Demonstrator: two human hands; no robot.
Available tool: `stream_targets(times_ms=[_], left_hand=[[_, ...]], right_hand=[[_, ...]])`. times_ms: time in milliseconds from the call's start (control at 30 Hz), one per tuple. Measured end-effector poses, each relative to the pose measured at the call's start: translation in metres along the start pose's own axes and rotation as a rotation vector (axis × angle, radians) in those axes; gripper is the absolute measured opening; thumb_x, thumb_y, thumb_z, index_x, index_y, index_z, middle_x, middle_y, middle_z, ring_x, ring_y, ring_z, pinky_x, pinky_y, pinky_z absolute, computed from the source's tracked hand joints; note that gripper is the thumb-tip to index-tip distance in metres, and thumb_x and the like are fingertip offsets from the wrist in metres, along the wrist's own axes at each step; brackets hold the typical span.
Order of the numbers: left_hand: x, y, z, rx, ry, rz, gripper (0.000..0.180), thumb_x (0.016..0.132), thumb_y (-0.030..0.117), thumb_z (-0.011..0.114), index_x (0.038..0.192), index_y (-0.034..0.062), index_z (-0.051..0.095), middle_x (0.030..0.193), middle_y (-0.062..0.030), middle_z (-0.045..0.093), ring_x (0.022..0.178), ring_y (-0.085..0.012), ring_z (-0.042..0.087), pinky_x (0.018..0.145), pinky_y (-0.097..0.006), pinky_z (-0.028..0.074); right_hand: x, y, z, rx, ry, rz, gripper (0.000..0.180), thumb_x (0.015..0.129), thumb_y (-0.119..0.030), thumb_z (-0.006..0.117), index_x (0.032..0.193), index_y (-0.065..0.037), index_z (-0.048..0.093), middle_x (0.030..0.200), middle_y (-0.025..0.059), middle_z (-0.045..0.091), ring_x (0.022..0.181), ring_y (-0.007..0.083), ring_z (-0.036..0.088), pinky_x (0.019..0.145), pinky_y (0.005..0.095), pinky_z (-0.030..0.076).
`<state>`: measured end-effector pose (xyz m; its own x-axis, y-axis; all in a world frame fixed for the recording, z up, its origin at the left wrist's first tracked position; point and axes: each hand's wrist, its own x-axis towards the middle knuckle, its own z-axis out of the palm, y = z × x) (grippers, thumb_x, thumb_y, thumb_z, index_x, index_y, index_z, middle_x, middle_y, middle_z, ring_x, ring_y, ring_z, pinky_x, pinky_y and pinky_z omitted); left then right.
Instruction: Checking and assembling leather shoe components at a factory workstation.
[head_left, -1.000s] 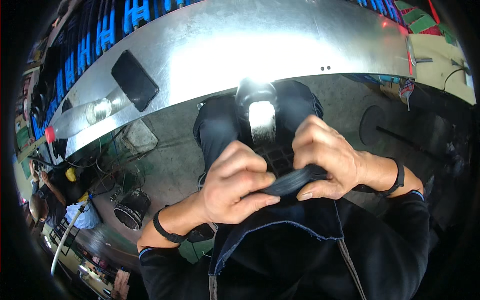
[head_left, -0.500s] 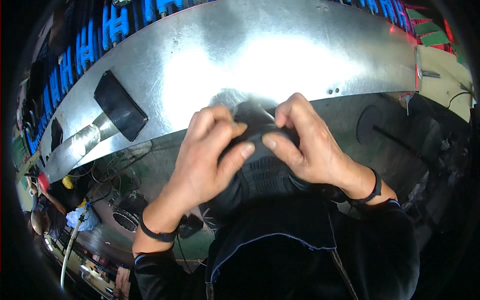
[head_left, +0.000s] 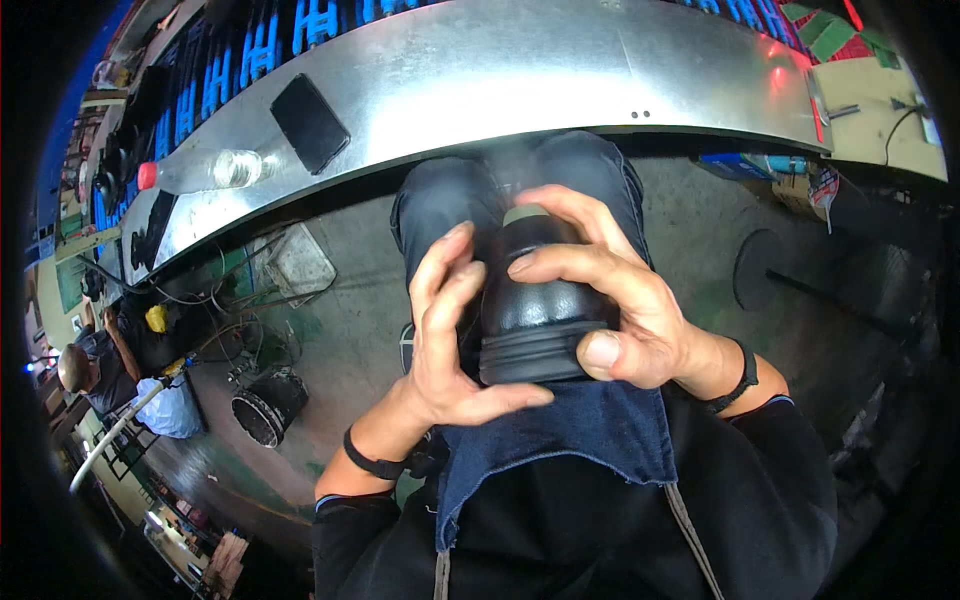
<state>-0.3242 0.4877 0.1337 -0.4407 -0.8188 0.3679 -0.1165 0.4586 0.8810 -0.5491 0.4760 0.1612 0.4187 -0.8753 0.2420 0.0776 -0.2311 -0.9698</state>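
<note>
A black, glossy, dome-shaped rubber part (head_left: 545, 298) with a ribbed collar and a grey-green tip is held over my lap, its tip pointing away from me. My right hand (head_left: 625, 290) grips its right side, with the fingers over the dome and the thumb on the ribbed collar. Around its left side curves my left hand (head_left: 440, 340), the thumb along the collar's near edge and the fingers bent beside the dome. Whether those left fingertips press on it is hard to tell. A dark blue apron (head_left: 580, 430) lies just below the part.
Ahead runs a metal bench (head_left: 480, 70) carrying a black phone (head_left: 310, 122) and a clear bottle (head_left: 205, 172) with a red cap. Blue racks (head_left: 260, 50) stand behind it. A black bucket (head_left: 268, 408) is on the floor at left, and another person (head_left: 95, 360) sits farther left.
Both hands were close together with their thumbs on a dark, blurred thing; now they are spread around the rubber part, which shows clearly. The view has shifted, and my knees now show.
</note>
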Motion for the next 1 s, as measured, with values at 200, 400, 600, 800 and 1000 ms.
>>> stream_targets(times_ms=[200, 400, 600, 800, 1000], left_hand=[[-0.068, -0.036, 0.037, -0.342, -0.278, -0.674, 0.111, 0.066, 0.03, 0.09, 0.152, 0.0034, 0.026, 0.149, -0.0206, 0.039, 0.134, -0.0326, 0.046, 0.11, -0.042, 0.039], [0.056, 0.054, -0.013, 0.683, -0.317, 0.546, 0.093, 0.065, 0.022, 0.084, 0.144, 0.0009, 0.04, 0.146, -0.0285, 0.04, 0.135, -0.044, 0.042, 0.108, -0.049, 0.039], [0.019, 0.055, -0.017, -0.615, 0.268, -0.101, 0.117, 0.069, 0.022, 0.088, 0.155, 0.0023, 0.01, 0.151, -0.0178, 0.032, 0.14, -0.0296, 0.033, 0.116, -0.044, 0.028], [0.005, 0.071, 0.019, -0.433, 0.558, -0.121, 0.088, 0.081, 0.013, 0.077, 0.149, -0.0016, 0.024, 0.138, -0.0151, 0.045, 0.125, -0.0244, 0.048, 0.108, -0.038, 0.037], [0.0, 0.019, 0.006, -1.058, 0.425, -0.43, 0.084, 0.086, 0.05, 0.07, 0.143, -0.0006, 0.035, 0.131, -0.0147, 0.054, 0.117, -0.0248, 0.056, 0.102, -0.041, 0.046]], right_hand=[[-0.021, -0.009, 0.016, 0.076, 0.162, 0.034, 0.066, 0.094, -0.056, 0.044, 0.131, -0.002, 0.053, 0.14, 0.0215, 0.042, 0.126, 0.0306, 0.045, 0.111, 0.0434, 0.03], [-0.05, -0.035, -0.023, 0.974, 0.195, 0.374, 0.08, 0.094, -0.056, 0.052, 0.151, -0.003, 0.03, 0.142, 0.0144, 0.048, 0.131, 0.0257, 0.047, 0.114, 0.0411, 0.033], [-0.041, -0.031, 0.017, 0.79, 0.103, 0.266, 0.117, 0.058, -0.024, 0.084, 0.155, -0.006, 0.02, 0.146, 0.0122, 0.043, 0.136, 0.0254, 0.043, 0.116, 0.0379, 0.028], [-0.049, -0.029, 0.038, 0.701, 0.103, 0.25, 0.117, 0.058, -0.026, 0.083, 0.156, -0.008, 0.019, 0.146, 0.0101, 0.042, 0.137, 0.0233, 0.04, 0.116, 0.0363, 0.025], [-0.026, -0.032, 0.016, 0.026, -0.09, 0.046, 0.113, 0.066, -0.027, 0.087, 0.155, -0.006, 0.02, 0.148, 0.013, 0.039, 0.134, 0.0238, 0.043, 0.115, 0.0378, 0.029]])
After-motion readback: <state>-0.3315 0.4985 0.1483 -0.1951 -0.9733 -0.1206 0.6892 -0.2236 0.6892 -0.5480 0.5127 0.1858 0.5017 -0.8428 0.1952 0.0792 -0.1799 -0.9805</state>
